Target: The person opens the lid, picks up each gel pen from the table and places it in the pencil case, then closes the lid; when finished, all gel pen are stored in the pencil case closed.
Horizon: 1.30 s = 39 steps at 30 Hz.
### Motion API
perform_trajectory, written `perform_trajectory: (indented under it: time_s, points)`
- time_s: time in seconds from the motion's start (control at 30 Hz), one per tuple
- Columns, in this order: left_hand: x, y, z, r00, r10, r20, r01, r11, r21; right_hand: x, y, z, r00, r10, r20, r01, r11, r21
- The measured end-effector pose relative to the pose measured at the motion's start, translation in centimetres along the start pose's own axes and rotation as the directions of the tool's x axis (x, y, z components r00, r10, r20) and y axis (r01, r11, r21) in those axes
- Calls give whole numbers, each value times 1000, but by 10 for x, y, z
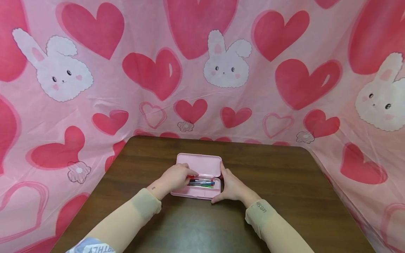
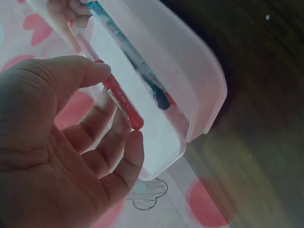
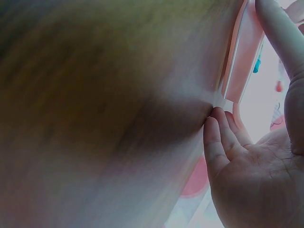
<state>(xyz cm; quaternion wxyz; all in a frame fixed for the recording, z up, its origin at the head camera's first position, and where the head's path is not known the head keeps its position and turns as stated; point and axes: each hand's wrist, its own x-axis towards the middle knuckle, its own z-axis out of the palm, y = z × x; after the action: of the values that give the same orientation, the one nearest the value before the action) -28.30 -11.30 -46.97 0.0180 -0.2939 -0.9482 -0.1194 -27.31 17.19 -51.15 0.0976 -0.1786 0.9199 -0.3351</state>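
Observation:
A pink pencil case [image 1: 194, 193] lies on the table with its lid [image 1: 199, 164] raised at the back. Several pens [image 1: 202, 183] lie in the rear part of its tray. My left hand [image 1: 175, 177] pinches a red pen [image 2: 121, 97] between thumb and fingertips, above the case's left side. At the case's right end is my right hand [image 1: 232, 186], its thumb by the front corner and its fingers extended beside the lid. In the right wrist view, those fingers [image 3: 225, 137] are nearly straight, with tips near the tabletop; the index finger's contact is unclear.
The brown wooden table [image 1: 272, 168] extends on all sides of the case. A pink cloth [image 1: 202, 105] with hearts and rabbits hangs behind the table and along both sides. A divider [image 1: 205, 192] stands in the front of the tray.

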Motion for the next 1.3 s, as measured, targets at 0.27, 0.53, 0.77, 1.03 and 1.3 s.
perform_trajectory:
  time_s: [0.27, 0.53, 0.77, 1.03, 1.3]
  points:
    - [3, -1, 11, 998, -58, 29, 57, 998, 29, 0, -1, 2, 1000, -10, 2, 10, 1000, -10]
    - [2, -4, 16, 995, -86, 45, 84, 996, 43, 0, -2, 2, 1000, 2, 6, -2, 1000, -10]
    - [1, -6, 19, 998, -66, 7, 66, 997, 44, -1, -4, 2, 1000, 0, 0, 0, 1000, 1]
    - [-2, -20, 13, 992, -66, -111, 63, 998, -28, -2, -4, 4, 1000, 5, -10, -5, 1000, 28]
    - [12, -48, -10, 889, -337, -311, 229, 913, -337, -2, -5, 3, 999, 23, -31, -21, 998, 59]
